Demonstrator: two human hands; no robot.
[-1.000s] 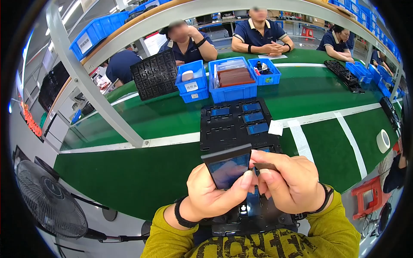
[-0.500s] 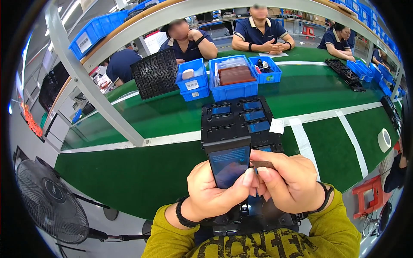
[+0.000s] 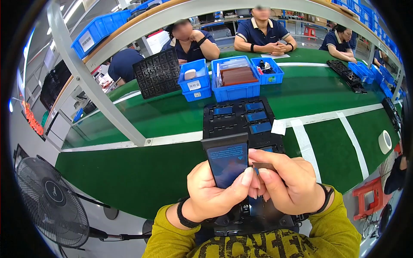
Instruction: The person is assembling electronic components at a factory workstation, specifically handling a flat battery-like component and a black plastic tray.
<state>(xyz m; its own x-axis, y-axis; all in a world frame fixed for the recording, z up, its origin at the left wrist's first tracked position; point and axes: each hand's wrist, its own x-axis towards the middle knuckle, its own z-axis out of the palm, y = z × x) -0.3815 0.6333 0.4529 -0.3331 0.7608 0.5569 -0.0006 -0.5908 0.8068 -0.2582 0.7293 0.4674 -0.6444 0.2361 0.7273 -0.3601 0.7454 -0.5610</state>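
Working over the green surface [image 3: 124, 180]
Left fingers [image 3: 232, 191] grip a phone-shaped slab [image 3: 226, 161], right fingers [image 3: 275, 160] a brown strip [image 3: 263, 165]; a fan [image 3: 53, 191] stands off the near-left corner.

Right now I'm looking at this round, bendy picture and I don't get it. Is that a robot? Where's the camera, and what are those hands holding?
No robot here, just a person with two bare hands! The camera sits on that person's head and looks down. Its very wide lens makes straight things look curved.

The left hand holds a flat dark piece with a shiny bluish face. The right hand pinches a small thin brown piece.

Around them is a green table. On it are a black tray with bluish pieces in it, a big blue bin holding brown sheets, and a white roll of tape. Other people sit across the table.
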